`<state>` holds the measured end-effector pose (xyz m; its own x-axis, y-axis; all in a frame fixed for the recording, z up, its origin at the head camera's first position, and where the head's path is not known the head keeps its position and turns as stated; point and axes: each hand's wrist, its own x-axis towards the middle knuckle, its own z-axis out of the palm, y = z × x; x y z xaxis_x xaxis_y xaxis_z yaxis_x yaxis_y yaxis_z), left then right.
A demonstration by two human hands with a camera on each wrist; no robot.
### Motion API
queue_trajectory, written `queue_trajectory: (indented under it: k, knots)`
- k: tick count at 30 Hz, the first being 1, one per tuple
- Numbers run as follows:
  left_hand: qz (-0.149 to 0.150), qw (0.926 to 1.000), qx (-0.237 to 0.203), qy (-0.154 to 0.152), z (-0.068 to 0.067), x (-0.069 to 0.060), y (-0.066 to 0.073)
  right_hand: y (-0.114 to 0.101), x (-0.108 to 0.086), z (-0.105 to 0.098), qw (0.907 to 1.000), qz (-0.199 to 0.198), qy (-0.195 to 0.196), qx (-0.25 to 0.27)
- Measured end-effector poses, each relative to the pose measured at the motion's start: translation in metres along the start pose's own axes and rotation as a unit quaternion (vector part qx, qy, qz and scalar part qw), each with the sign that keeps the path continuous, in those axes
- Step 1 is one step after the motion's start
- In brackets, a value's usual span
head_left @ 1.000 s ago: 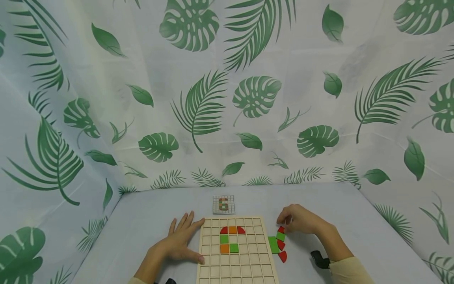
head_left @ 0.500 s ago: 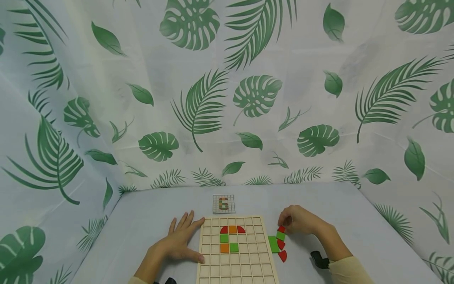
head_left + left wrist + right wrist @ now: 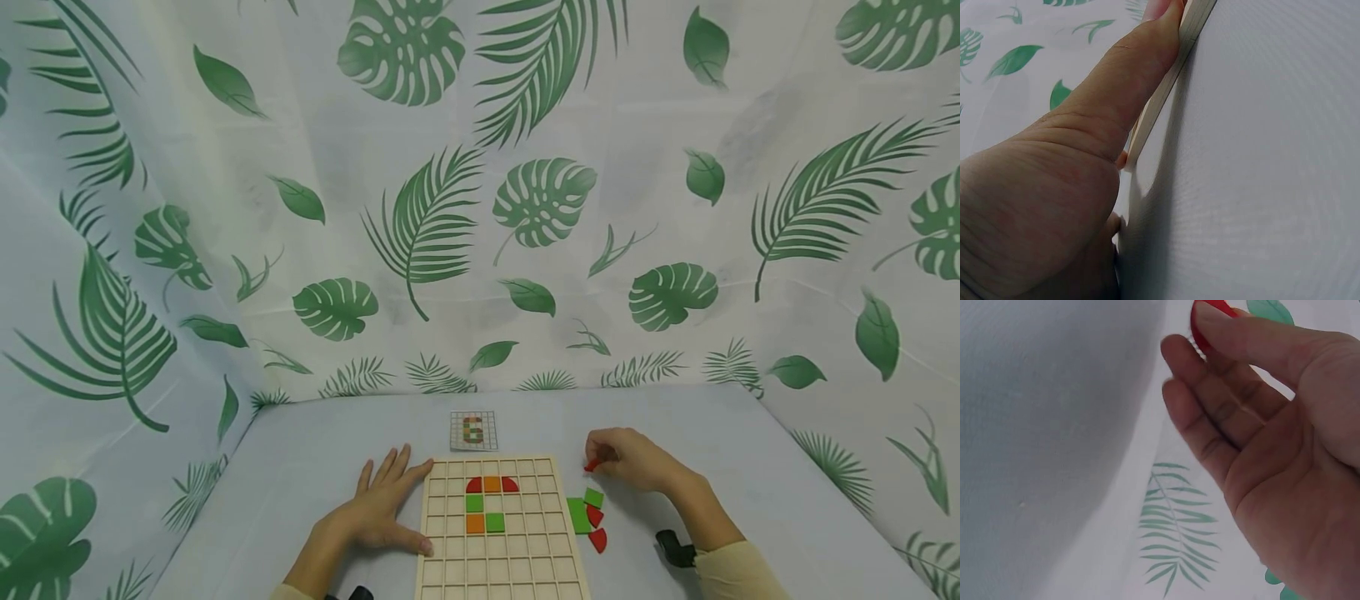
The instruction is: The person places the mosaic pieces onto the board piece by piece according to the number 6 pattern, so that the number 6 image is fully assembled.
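In the head view a wooden grid board [image 3: 530,570] holds red, orange and green pieces in its upper left cells. The left hand [image 3: 375,514] lies spread at the board's left edge, thumb and a fingertip touching it; the left wrist view shows the thumb against the board's side [image 3: 1163,94]. To the right of the board the right hand [image 3: 637,460] pinches a red piece [image 3: 592,465] between thumb and finger, raised off the cloth. The same red piece [image 3: 1199,328] shows in the right wrist view, partly covered by the thumb.
Beside the board's right edge lie green pieces [image 3: 578,516] and two red pieces [image 3: 597,541]. A small printed card [image 3: 473,431] with a coloured figure lies behind the board. Leaf-patterned cloth [image 3: 540,333] rises behind and at both sides.
The right hand has picked up the red piece that lay above the small green one, and has lifted it slightly away. The left hand and board have not visibly moved.
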<state>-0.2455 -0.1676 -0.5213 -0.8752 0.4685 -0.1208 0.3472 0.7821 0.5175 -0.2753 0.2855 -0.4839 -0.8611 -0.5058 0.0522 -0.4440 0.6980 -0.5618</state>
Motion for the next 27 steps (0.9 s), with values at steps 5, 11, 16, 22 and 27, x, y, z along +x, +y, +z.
queue_trajectory:
  k: [5, 11, 16, 22, 27]
  knots:
    - [0.002, 1.0, 0.002, 0.0, 0.001, 0.001, -0.001, -0.002, -0.001, -0.001, 0.9992, -0.02, 0.033, -0.012]
    - [-0.002, 1.0, 0.004, 0.0, 0.0, 0.002, -0.001, -0.006, 0.0, -0.001, 0.9971, -0.057, 0.046, 0.023]
    - [-0.001, 1.0, 0.007, 0.002, 0.001, 0.001, -0.001, -0.013, 0.004, 0.002, 0.9948, -0.08, 0.04, 0.049]
    - [-0.005, 0.9999, 0.011, 0.002, 0.002, 0.001, -0.002, -0.029, 0.009, 0.008, 0.9967, -0.054, 0.018, 0.057]
    - [-0.002, 1.0, 0.008, 0.0, 0.002, 0.002, -0.002, -0.039, 0.011, 0.013, 0.9955, -0.047, 0.013, 0.081]
